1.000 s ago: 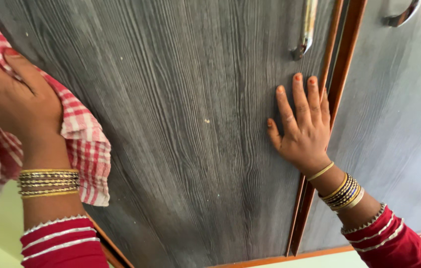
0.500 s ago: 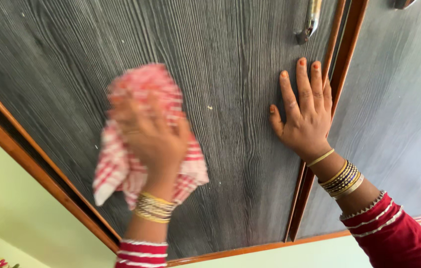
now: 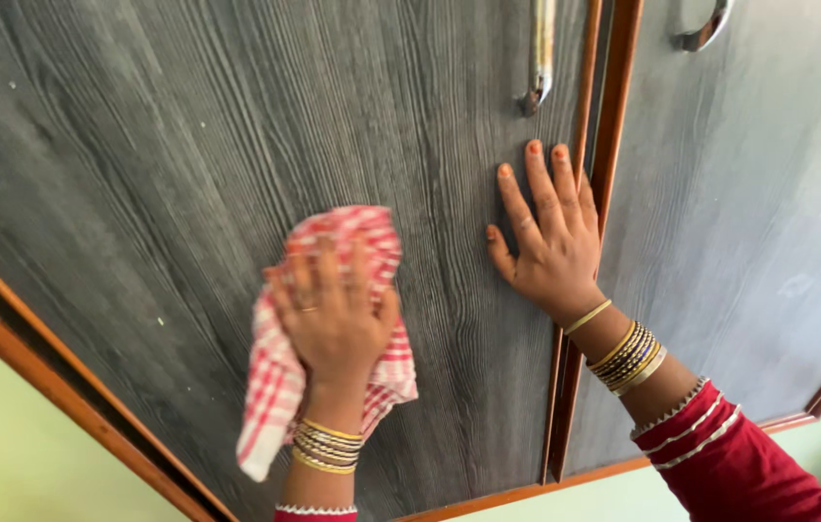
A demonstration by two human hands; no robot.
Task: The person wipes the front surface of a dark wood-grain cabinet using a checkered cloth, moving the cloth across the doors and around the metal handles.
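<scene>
Cloth (image 3: 333,358), a red-and-white checked rag bunched soft and loose, lies under the left hand (image 3: 333,314), whose fingers are curled over it and press it flat against the dark grey wood-grain cupboard door (image 3: 140,164), its free corner trailing down past the wrist. Just to its right, at the door's edge, the right hand (image 3: 546,246) rests with fingers spread and palm on the panel, holding nothing. Above that hand hangs a worn metal handle (image 3: 538,58), and beyond the brown wooden frame strip (image 3: 614,126) stands a second grey door (image 3: 759,193).
</scene>
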